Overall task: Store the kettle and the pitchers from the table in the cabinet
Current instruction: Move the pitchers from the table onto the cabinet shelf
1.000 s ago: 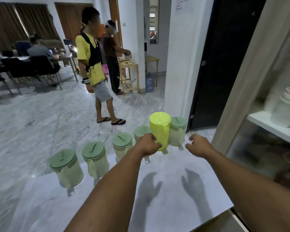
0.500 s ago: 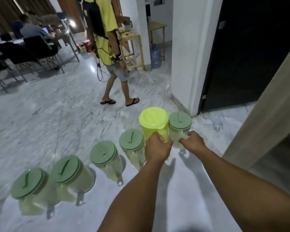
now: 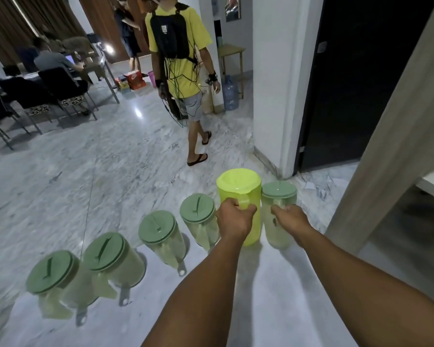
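**Both hands on pitchers at table's far edge**

Two bare forearms reach forward over the white table (image 3: 273, 309), nearly parallel. Left hand (image 3: 233, 219): knuckles up, fingers curled around the handle of the yellow-green pitcher (image 3: 238, 191), which stands upright. Right hand (image 3: 290, 220): wrapped on the near side of the green-lidded pitcher (image 3: 278, 196) just beside it (the two pitchers touch or nearly so). Four more lidded pitchers (image 3: 158, 229) run in a row toward the left along the edge, none touched. Beyond: marble floor, a walking person in a yellow shirt (image 3: 178, 53), a dark doorway (image 3: 356, 78) at right.
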